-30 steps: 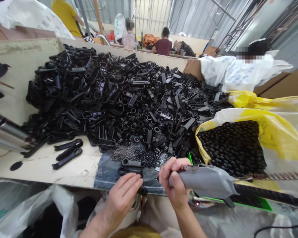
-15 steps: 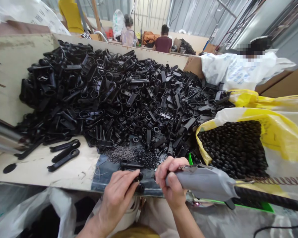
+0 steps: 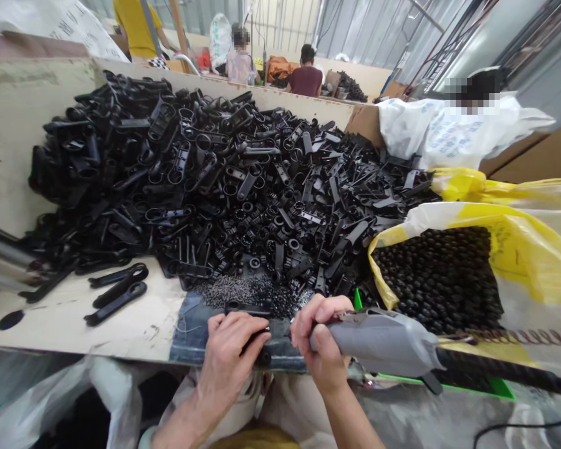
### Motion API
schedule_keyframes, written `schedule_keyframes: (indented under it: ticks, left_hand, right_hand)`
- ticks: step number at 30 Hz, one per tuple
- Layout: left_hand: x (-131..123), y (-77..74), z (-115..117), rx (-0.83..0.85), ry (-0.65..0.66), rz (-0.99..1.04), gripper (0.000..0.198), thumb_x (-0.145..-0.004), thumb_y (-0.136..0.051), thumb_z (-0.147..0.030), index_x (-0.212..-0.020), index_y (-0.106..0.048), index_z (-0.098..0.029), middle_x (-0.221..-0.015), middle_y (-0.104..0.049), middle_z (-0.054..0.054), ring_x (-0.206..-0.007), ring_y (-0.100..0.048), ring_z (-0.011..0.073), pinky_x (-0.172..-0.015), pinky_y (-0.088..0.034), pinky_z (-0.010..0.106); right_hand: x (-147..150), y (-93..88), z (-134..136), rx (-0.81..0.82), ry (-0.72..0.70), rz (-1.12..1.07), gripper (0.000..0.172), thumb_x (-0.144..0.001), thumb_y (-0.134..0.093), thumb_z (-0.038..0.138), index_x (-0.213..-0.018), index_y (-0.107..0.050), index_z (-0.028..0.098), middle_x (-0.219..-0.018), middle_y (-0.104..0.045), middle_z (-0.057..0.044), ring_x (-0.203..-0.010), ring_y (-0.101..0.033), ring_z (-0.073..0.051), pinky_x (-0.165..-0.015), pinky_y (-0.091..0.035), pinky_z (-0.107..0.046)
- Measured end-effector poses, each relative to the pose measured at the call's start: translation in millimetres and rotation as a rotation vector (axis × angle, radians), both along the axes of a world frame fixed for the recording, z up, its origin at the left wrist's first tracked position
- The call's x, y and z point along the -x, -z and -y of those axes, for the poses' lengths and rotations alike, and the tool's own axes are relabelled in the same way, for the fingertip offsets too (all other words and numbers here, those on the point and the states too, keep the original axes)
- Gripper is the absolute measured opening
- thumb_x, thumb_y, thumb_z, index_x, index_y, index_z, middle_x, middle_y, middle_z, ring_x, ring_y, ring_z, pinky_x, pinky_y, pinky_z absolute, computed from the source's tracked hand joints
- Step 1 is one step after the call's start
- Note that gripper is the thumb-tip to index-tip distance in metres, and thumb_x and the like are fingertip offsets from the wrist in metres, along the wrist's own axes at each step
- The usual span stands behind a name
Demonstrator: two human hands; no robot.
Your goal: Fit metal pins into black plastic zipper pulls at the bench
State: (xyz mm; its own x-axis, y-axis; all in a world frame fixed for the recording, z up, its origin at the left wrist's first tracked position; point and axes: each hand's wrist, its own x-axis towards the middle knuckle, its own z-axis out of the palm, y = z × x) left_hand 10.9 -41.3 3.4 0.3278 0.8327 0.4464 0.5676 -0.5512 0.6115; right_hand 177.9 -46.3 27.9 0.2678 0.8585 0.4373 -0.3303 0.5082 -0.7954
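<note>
My left hand (image 3: 236,349) is closed around a small black plastic part (image 3: 263,357) at the table's front edge; the fingers hide most of it. My right hand (image 3: 325,343) grips the front end of a grey electric screwdriver (image 3: 378,342) lying nearly level, its tip toward the left hand and apart from the part. Just beyond the left fingers, a black plastic handle (image 3: 247,308) rests on a dark blue cloth (image 3: 187,330). Behind it is a spread of small metal screws (image 3: 234,291).
A large heap of black plastic parts (image 3: 191,168) covers the table's back. Several finished-looking black handles (image 3: 116,302) lie left. At right stands a yellow-and-white sack (image 3: 533,262) of small black pieces, near a green tray (image 3: 500,388). A white bag (image 3: 116,399) hangs front left. Co-workers sit beyond.
My left hand has shifted slightly, its fingers now farther over the black part. The right hand and screwdriver stay almost where they were.
</note>
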Motion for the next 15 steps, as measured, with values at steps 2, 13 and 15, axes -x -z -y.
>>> schedule_keyframes:
  ticks: [2,13,15]
  left_hand:
    - [0.3,0.8,0.2,0.004,-0.007,0.004,0.007,-0.098,-0.067,-0.02,-0.102,-0.067,-0.026,-0.095,-0.079,-0.003,-0.089,-0.068,0.0206,-0.084,-0.034,0.038]
    - [-2.5,3.2,-1.8,0.094,-0.021,0.052,0.017,-0.09,-0.075,-0.012,-0.095,-0.064,-0.024,-0.09,-0.073,-0.006,-0.087,-0.064,0.0187,-0.085,-0.032,0.037]
    - [-3.3,3.5,-0.6,0.094,-0.03,0.063,0.02,-0.089,-0.075,-0.01,-0.095,-0.063,-0.024,-0.09,-0.073,-0.006,-0.088,-0.063,0.0186,-0.085,-0.032,0.037]
  right_hand:
    - [0.5,-1.2,-0.8,-0.011,-0.003,-0.008,0.017,-0.101,-0.064,0.035,-0.098,-0.048,0.028,-0.074,-0.054,0.009,-0.043,-0.039,-0.007,-0.043,-0.039,-0.02]
    - [5.2,-7.8,-1.3,-0.007,-0.004,-0.02,0.017,-0.1,-0.064,0.034,-0.098,-0.049,0.028,-0.073,-0.055,0.009,-0.042,-0.039,-0.007,-0.043,-0.04,-0.019]
    - [8.3,-14.5,-2.0,-0.016,-0.001,-0.032,0.017,-0.1,-0.064,0.035,-0.097,-0.049,0.028,-0.071,-0.054,0.009,-0.041,-0.038,-0.006,-0.043,-0.041,-0.018]
